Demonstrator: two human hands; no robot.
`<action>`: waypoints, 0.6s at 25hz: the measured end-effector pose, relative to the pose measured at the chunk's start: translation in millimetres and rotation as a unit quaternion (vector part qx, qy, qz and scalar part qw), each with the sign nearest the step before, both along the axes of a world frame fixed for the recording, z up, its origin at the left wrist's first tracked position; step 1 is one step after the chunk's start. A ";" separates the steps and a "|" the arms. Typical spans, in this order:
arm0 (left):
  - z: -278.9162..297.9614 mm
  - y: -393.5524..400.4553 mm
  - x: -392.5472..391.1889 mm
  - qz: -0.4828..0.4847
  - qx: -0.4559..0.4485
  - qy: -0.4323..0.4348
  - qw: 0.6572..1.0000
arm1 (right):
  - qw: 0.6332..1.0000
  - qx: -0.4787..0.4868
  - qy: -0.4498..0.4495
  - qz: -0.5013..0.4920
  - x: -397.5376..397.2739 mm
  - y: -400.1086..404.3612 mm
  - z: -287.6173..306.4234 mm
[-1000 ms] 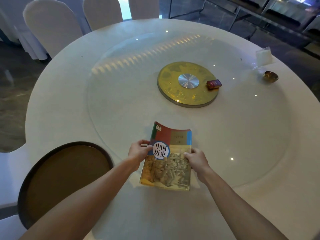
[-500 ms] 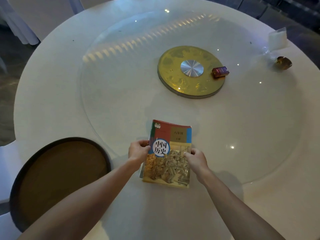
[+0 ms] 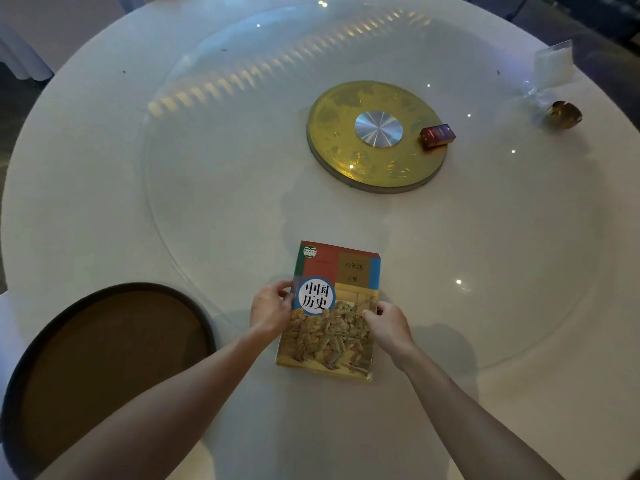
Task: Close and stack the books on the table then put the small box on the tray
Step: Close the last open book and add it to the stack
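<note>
A closed book (image 3: 337, 282) with a colourful illustrated cover lies flat near the table's front edge, its far half on the glass turntable. Whether another book lies beneath it I cannot tell. My left hand (image 3: 272, 308) grips its left edge and my right hand (image 3: 388, 325) grips its right edge, fingers curled over the cover. A small dark red box (image 3: 437, 135) sits far off on the right rim of the gold centre disc (image 3: 343, 150). A round dark-rimmed brown tray (image 3: 104, 358) lies at the front left, with nothing on it.
A large glass turntable (image 3: 225, 168) covers the middle of the round white table (image 3: 69, 168). At the far right stand a clear card holder (image 3: 552, 65) and a small amber glass dish (image 3: 564, 114). White-draped chairs sit beyond the far edge.
The book's lifted far end has settled flat on the table. Both hands stay on its sides. My view has tilted downward and closer to the table.
</note>
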State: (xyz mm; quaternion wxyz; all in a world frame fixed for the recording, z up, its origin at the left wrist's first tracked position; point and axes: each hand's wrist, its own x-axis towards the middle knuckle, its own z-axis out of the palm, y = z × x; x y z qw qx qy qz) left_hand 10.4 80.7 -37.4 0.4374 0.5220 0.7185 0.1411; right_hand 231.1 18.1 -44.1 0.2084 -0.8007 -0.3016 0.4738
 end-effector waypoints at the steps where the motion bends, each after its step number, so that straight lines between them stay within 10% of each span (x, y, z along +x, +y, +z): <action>1: -1.3 0.2 0.3 0.001 -0.007 0.001 1.000 | 1.000 -0.006 0.003 -0.014 -1.1 0.9 -2.8; 15: -6.9 19.6 24.8 0.036 -0.070 -0.072 0.994 | 0.995 -0.010 -0.011 -0.100 26.3 9.4 -14.2</action>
